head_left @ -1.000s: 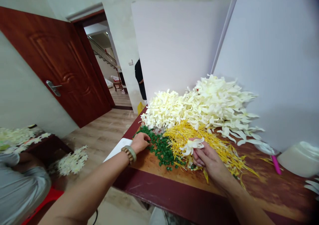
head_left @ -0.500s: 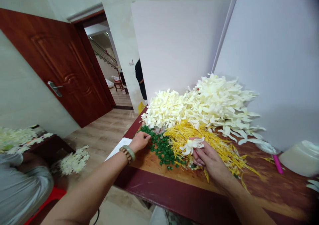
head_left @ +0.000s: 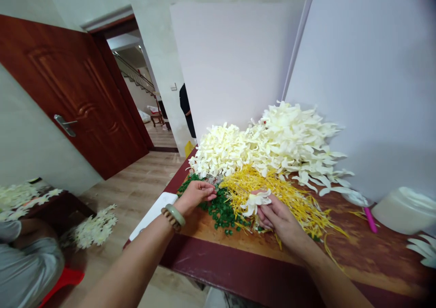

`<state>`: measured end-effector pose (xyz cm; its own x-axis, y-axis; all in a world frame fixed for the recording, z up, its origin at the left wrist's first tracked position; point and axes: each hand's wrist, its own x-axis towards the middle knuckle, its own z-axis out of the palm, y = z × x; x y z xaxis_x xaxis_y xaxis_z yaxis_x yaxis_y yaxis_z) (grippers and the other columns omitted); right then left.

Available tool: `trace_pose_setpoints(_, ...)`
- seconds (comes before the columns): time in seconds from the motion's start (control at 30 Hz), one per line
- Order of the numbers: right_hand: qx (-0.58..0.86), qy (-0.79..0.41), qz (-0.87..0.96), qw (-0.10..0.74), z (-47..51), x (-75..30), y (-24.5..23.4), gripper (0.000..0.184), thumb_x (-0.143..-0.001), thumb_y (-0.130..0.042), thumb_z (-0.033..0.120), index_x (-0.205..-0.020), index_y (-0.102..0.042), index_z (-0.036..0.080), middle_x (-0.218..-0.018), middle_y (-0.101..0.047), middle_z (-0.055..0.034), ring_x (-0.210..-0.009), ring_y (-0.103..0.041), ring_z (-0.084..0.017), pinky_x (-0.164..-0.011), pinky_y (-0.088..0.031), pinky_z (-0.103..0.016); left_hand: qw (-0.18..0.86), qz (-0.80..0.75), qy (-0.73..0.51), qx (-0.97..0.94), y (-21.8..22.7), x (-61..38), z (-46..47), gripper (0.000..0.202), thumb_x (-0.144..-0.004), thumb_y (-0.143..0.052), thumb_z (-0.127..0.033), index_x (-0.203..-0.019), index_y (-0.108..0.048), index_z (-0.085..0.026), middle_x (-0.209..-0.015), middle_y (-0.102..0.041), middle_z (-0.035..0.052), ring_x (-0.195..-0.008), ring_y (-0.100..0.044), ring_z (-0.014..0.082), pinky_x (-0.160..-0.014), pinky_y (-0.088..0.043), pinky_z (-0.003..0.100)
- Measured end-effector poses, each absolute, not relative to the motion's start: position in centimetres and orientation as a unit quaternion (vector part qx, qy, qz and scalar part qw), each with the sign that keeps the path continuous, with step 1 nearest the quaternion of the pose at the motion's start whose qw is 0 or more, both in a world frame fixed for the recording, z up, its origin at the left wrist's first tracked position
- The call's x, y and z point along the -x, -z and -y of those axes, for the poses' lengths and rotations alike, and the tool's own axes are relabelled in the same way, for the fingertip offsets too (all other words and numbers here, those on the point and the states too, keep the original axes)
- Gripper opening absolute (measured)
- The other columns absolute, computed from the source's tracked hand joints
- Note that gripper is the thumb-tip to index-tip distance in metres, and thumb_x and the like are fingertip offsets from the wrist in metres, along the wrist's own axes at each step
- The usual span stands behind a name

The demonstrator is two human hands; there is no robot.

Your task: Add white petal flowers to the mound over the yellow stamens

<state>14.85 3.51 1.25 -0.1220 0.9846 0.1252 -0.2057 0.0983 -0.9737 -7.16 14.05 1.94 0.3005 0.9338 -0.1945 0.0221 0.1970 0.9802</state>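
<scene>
My right hand (head_left: 277, 215) pinches a white artificial flower (head_left: 256, 201), its petals hanging over the front of the yellow stems. My left hand (head_left: 195, 196), with bracelets at the wrist, is closed, thumb and fingertips together above the small green plastic pieces (head_left: 223, 210). Whatever is between those fingertips is too small to make out. Beyond the hands lies a loose heap of thin yellow stems (head_left: 289, 192). A large pile of cream-white flowers (head_left: 286, 140) fills the back of the table. Some clear small pieces (head_left: 214, 179) sit between the green ones and the flowers.
A whitish tub (head_left: 405, 210) and a pink-handled tool (head_left: 370, 220) stand at the right. White panels (head_left: 235, 62) rise behind the table (head_left: 231, 262). At left, another person in grey (head_left: 27, 262) sits near more flowers (head_left: 97, 226). A white object (head_left: 153, 215) lies at the table's left edge.
My left hand has moved right over the green pieces, its fingers now stretched toward the flower. The right hand still holds the flower in about the same place. The view has shifted slightly.
</scene>
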Motion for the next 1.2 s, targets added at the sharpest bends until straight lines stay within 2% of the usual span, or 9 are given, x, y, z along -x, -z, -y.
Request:
trace_pose_setpoints(0.13, 0.399, -0.541, 0.523, 0.524, -3.4, -14.8, -1.1, 0.035, -0.080, -0.048, 0.045, -0.103, -0.047, 0.018, -0.057, -0.037, 0.0062, -0.045, -0.029, -0.007, -0.044, -0.023, -0.022, 0.680, -0.405, -0.362, -0.492, -2.8, 5.5, -13.4, 0.017, -0.069, -0.066, -0.023, -0.078, -0.064, -0.008, -0.078, -0.066, 0.0100, -0.071, -0.062, 0.0126, -0.072, -0.049, 0.023)
trace_pose_setpoints(0.27, 0.418, -0.524, 0.533, 0.517, -3.4, -14.7, -0.8, 0.032, -0.082, -0.047, 0.042, -0.103, -0.049, 0.019, -0.056, -0.038, 0.0059, -0.047, -0.030, -0.008, -0.045, -0.023, -0.021, 0.754, -0.319, -0.374, -0.436, -3.0, 3.7, -12.7, 0.013, -0.072, -0.063, -0.018, -0.082, -0.064, -0.009, -0.078, -0.065, 0.0066, -0.071, -0.060, 0.0081, -0.072, -0.048, 0.016)
trace_pose_setpoints(0.37, 0.424, -0.519, 0.532, 0.517, -3.5, -14.7, -0.6, 0.032, -0.082, -0.045, 0.043, -0.103, -0.050, 0.019, -0.056, -0.038, 0.0059, -0.047, -0.030, -0.008, -0.044, -0.024, -0.021, 0.778, -0.291, -0.373, -0.412, -2.8, 2.5, -12.2, 0.012, -0.073, -0.061, -0.016, -0.083, -0.065, -0.009, -0.078, -0.064, 0.0056, -0.070, -0.059, 0.0069, -0.072, -0.047, 0.015)
trace_pose_setpoints(0.57, 0.464, -0.457, 0.556, 0.516, -3.6, -15.1, -0.2, 0.028, -0.084, -0.043, 0.037, -0.105, -0.053, 0.022, -0.061, -0.042, 0.0035, -0.053, -0.037, -0.011, -0.048, -0.030, -0.021, 0.792, -0.282, -0.386, -0.378, -2.7, 1.6, -11.6, 0.012, -0.074, -0.060, -0.015, -0.084, -0.064, -0.010, -0.076, -0.063, 0.0036, -0.070, -0.058, 0.0062, -0.069, -0.048, 0.013)
trace_pose_setpoints(0.8, 0.474, -0.424, 0.582, 0.507, -3.7, -15.1, -0.1, 0.027, -0.085, -0.041, 0.033, -0.106, -0.053, 0.022, -0.062, -0.044, 0.0028, -0.053, -0.038, -0.012, -0.048, -0.031, -0.022, 0.792, -0.280, -0.379, -0.387, -2.4, 1.6, -11.6, 0.013, -0.074, -0.060, -0.017, -0.086, -0.064, -0.010, -0.076, -0.063, 0.0040, -0.070, -0.058, 0.0070, -0.068, -0.046, 0.015)
trace_pose_setpoints(1.0, 0.476, -0.426, 0.579, 0.507, -3.6, -14.8, -0.1, 0.026, -0.086, -0.040, 0.031, -0.107, -0.051, 0.022, -0.062, -0.044, 0.0029, -0.054, -0.039, -0.012, -0.049, -0.032, -0.022, 0.790, -0.266, -0.385, -0.396, -2.4, 0.7, -10.6, 0.012, -0.072, -0.063, -0.018, -0.080, -0.065, -0.009, -0.070, -0.060, 0.0029, -0.062, -0.053, 0.0054, -0.062, -0.042, 0.014)
trace_pose_setpoints(1.2, 0.456, -0.433, 0.561, 0.539, -3.3, -14.5, -0.1, 0.027, -0.087, -0.037, 0.032, -0.110, -0.047, 0.022, -0.065, -0.043, 0.0026, -0.057, -0.040, -0.011, -0.052, -0.034, -0.023, 0.809, -0.241, -0.377, -0.381, -2.9, -0.7, -8.8, 0.017, -0.074, -0.060, -0.024, -0.082, -0.065, -0.010, -0.063, -0.056, 0.0015, -0.056, -0.048, 0.0061, -0.058, -0.039, 0.019)
